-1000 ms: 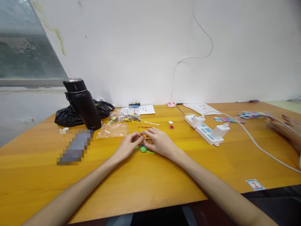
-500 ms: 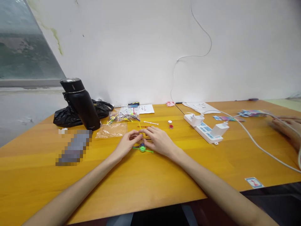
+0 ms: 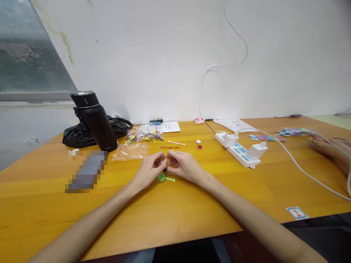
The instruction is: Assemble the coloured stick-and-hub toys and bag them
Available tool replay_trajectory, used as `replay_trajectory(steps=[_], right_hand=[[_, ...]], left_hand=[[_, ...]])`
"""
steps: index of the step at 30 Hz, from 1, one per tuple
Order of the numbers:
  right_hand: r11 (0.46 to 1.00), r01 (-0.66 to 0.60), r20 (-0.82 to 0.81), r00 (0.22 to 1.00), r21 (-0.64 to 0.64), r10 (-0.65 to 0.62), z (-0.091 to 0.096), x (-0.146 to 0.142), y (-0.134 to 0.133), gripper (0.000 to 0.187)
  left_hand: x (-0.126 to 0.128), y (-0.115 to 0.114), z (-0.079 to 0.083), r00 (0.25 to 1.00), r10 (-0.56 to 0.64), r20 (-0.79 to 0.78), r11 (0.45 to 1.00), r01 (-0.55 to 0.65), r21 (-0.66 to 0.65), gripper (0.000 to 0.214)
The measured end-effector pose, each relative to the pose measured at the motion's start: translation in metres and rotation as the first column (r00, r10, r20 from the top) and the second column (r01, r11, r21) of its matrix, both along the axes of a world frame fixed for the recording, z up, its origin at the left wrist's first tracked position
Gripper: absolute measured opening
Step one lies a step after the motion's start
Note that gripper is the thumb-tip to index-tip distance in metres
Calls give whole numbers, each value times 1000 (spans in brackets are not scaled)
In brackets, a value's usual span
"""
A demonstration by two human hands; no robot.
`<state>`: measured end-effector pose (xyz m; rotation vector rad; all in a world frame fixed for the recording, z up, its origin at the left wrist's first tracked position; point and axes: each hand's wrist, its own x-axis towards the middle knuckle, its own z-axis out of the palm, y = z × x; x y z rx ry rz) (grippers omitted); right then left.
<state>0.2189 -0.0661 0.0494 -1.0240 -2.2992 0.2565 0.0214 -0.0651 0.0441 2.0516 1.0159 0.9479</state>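
My left hand [image 3: 149,167] and my right hand [image 3: 187,166] meet fingertip to fingertip just above the table. Both pinch a small plastic toy made of round discs and thin sticks. Its green disc [image 3: 162,178] shows below the fingertips, with a light green stick [image 3: 170,179] pointing right. A bit of dark blue plastic [image 3: 165,170] peeks out between the fingers, which hide the rest. Beyond the hands lie a red stick [image 3: 169,147] and a white stick [image 3: 176,143]. A white disc [image 3: 198,141] and a red disc [image 3: 200,147] sit to their right.
On the left stand a black flask [image 3: 95,122], a black plastic bag [image 3: 71,135] and a blurred-out flat object [image 3: 87,171]. Clear bags [image 3: 130,151] lie near the middle. At right are a power strip [image 3: 238,151], white cables and another person's hand [image 3: 329,151].
My fingertips have drawn closer together around the toy. Its green disc has tilted and shifted slightly left and down, and the yellow stick that pointed away is mostly hidden.
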Motion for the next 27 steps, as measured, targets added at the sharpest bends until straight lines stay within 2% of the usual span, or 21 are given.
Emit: replay_trajectory(steps=[5, 9, 12, 16, 18, 22, 27], right_hand=[[984, -116, -113, 988, -134, 101, 4, 5, 3, 14], [966, -183, -129, 978, -181, 161, 5, 8, 5, 13], [975, -200, -87, 978, -99, 192, 3, 9, 6, 8], [970, -230, -50, 971, 74, 234, 0, 8, 5, 14], [963, -236, -56, 968, 132, 244, -1, 6, 4, 17], [954, -236, -72, 965, 184, 253, -1, 2, 2, 14], [958, -241, -106, 960, 154, 258, -1, 1, 2, 15]], left_hand=[[2, 2, -3, 984, -88, 154, 989, 104, -102, 33], [1, 0, -2, 988, -100, 119, 993, 107, -46, 27], [-2, -1, -1, 998, -63, 1, 997, 63, 38, 18], [-6, -2, -1, 982, -35, -183, 977, 72, 200, 12], [-6, -1, -1, 974, -9, -227, 964, 69, 258, 11], [-4, -3, -3, 987, 11, -161, 978, 23, 208, 12], [0, -5, -2, 998, -27, -52, 996, 32, 88, 24]])
